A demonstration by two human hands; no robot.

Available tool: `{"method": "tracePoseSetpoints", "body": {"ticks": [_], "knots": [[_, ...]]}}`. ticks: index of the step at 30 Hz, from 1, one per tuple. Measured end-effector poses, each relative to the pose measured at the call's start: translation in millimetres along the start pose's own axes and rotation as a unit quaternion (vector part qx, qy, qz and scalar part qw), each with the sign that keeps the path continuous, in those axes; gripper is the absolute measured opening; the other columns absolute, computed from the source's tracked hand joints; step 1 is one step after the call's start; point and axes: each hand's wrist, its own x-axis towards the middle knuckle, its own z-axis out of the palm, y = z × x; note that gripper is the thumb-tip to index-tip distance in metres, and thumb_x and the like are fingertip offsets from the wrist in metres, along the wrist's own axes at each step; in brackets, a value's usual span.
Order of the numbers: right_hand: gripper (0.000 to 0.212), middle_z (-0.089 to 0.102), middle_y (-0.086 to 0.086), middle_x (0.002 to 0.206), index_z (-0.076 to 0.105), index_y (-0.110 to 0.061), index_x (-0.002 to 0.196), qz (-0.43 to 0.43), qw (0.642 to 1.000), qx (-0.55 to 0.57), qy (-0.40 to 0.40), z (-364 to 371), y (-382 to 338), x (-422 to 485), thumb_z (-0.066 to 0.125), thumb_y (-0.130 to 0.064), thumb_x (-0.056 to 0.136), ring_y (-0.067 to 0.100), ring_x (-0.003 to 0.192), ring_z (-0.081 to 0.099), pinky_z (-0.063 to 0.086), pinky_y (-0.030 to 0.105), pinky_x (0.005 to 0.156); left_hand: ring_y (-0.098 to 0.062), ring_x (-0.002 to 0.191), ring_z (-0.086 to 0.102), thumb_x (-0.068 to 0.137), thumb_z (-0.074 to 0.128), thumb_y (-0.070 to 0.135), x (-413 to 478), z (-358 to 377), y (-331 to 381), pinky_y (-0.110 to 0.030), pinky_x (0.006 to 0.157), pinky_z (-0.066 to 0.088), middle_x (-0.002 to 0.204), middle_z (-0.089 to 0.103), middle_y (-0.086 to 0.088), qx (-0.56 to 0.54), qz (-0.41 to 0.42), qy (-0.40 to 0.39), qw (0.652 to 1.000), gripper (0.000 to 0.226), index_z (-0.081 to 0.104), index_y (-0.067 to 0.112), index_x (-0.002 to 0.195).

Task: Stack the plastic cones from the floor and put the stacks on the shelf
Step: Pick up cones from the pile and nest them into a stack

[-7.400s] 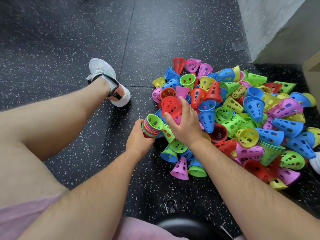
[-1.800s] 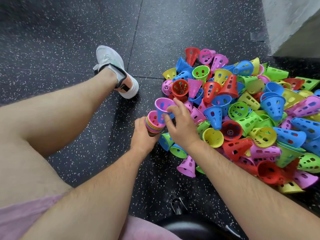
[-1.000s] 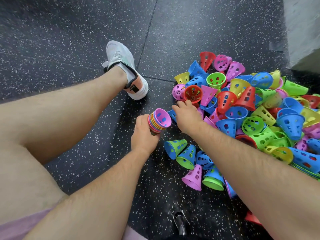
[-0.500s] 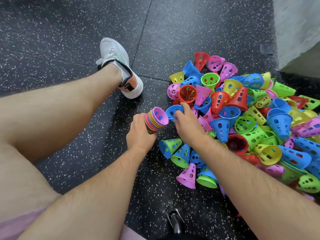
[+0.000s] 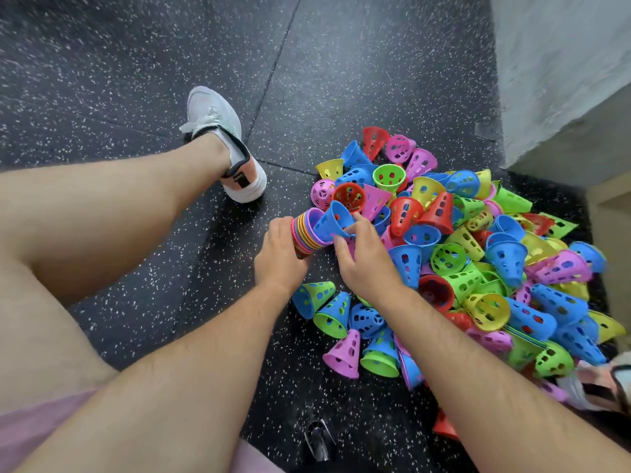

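Observation:
A big pile of perforated plastic cones (image 5: 454, 254) in red, blue, green, yellow and pink lies on the dark speckled floor. My left hand (image 5: 278, 259) grips a many-coloured stack of nested cones (image 5: 305, 233), tilted with its open end toward the pile. My right hand (image 5: 367, 259) pinches a blue cone (image 5: 333, 221) by its rim, its narrow end poking into the pink mouth of the stack. Several loose cones (image 5: 341, 322) lie just below my wrists.
My left leg stretches across the floor, its white shoe (image 5: 222, 145) left of the pile. A pale wall (image 5: 563, 70) rises at upper right, with a light wooden edge (image 5: 611, 213) beside it. A small black-and-silver object (image 5: 317, 440) lies on the floor near me.
My right hand has lifted a blue cone out of the pile and brought it to the mouth of the stack. Earlier a pink cone went onto the stack.

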Motion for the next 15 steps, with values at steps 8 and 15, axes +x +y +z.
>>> {"method": "tracePoseSetpoints", "body": {"ticks": [8, 15], "knots": [[0.059, 0.047, 0.003, 0.147, 0.037, -0.017, 0.148, 0.013, 0.996, -0.021, -0.09, 3, 3, 2, 0.057, -0.038, 0.096, 0.019, 0.136, 0.04, 0.031, 0.031, 0.111, -0.027, 0.124, 0.054, 0.083, 0.081, 0.033, 7, 3, 4, -0.048, 0.082, 0.049, 0.139, 0.047, -0.001, 0.006, 0.021, -0.004, 1.0, 0.069, 0.046, 0.021, 0.142], [0.041, 0.056, 0.008, 0.128, 0.055, -0.011, 0.136, -0.016, 0.993, -0.111, 0.022, -5, 28, 44, 0.055, -0.019, 0.095, 0.029, 0.121, 0.049, 0.041, 0.042, 0.105, -0.029, 0.119, 0.057, 0.082, 0.081, 0.028, 9, 12, -3, -0.047, 0.082, 0.05, 0.132, 0.047, -0.001, -0.003, -0.012, -0.003, 1.0, 0.063, 0.048, 0.022, 0.135]]}}
